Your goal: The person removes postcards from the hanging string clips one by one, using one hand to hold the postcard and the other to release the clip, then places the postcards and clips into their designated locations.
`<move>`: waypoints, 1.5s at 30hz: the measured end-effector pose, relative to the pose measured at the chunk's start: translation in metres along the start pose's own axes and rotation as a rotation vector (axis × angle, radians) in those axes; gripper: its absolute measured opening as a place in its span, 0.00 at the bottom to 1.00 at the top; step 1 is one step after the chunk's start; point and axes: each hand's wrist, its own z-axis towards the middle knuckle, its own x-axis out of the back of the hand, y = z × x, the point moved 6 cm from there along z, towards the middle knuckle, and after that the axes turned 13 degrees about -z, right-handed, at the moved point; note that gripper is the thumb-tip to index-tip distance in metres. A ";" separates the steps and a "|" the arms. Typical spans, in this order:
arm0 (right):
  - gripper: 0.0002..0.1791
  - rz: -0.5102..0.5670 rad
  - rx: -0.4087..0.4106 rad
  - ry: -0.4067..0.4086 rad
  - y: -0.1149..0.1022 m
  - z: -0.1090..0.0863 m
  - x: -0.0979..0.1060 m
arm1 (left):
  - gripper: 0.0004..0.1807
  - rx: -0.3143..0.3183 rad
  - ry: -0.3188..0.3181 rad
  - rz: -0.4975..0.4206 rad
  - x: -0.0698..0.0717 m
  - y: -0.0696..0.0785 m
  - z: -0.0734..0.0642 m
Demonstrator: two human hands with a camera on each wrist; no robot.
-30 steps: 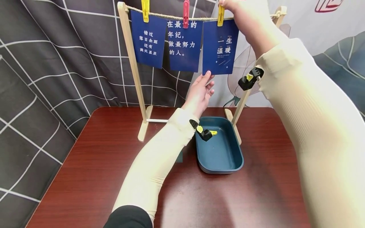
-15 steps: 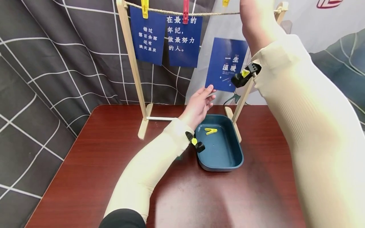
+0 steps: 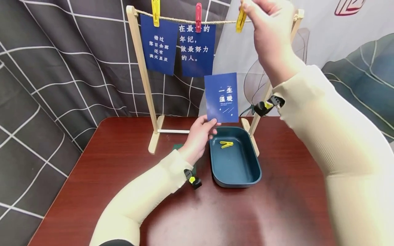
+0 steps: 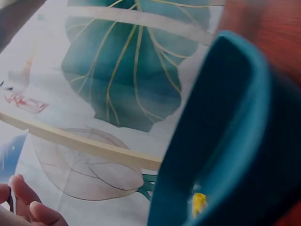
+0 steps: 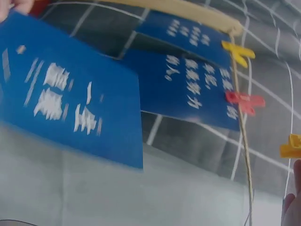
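My left hand (image 3: 200, 135) pinches the lower left corner of a blue card (image 3: 221, 98) with white characters, held free below the rope (image 3: 220, 22). Up at the rope's right part, my right hand (image 3: 272, 30) pinches a yellow clothespin (image 3: 241, 20); the right wrist view shows that clothespin (image 5: 291, 147) apart from the rope. Two other blue cards hang from the rope: the left card (image 3: 158, 46) under a yellow clothespin (image 3: 156, 13), the middle card (image 3: 197, 51) under a red clothespin (image 3: 198, 17).
A blue bin (image 3: 235, 171) stands on the brown table (image 3: 234, 212) with a yellow clothespin (image 3: 226, 144) inside. The rope's wooden frame (image 3: 143, 68) rises behind. A green item (image 3: 178, 146) lies partly behind my left arm. Patterned cloth (image 3: 101, 51) hangs at the back.
The right-hand card has come off the rope, and my left hand has carried it down and toward the left. My right hand has the yellow clothespin off that card.
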 end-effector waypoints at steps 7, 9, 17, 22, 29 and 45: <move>0.06 -0.253 0.107 -0.060 0.007 -0.035 -0.001 | 0.10 0.034 0.022 0.108 0.029 0.004 -0.024; 0.06 -0.293 0.110 -0.083 0.015 -0.042 -0.002 | 0.10 0.038 0.028 0.148 0.037 0.005 -0.030; 0.12 -0.496 0.133 -0.205 0.051 -0.075 -0.001 | 0.11 0.067 0.004 0.278 0.064 0.005 -0.050; 0.14 -0.631 0.115 -0.331 0.087 -0.097 -0.001 | 0.13 0.111 0.015 0.338 0.083 -0.004 -0.058; 0.15 -0.782 0.069 -0.595 0.130 -0.131 -0.010 | 0.15 0.192 0.074 0.386 0.110 -0.016 -0.071; 0.12 -1.114 0.215 -1.130 0.225 -0.202 -0.013 | 0.29 0.368 0.165 0.349 0.151 -0.046 -0.092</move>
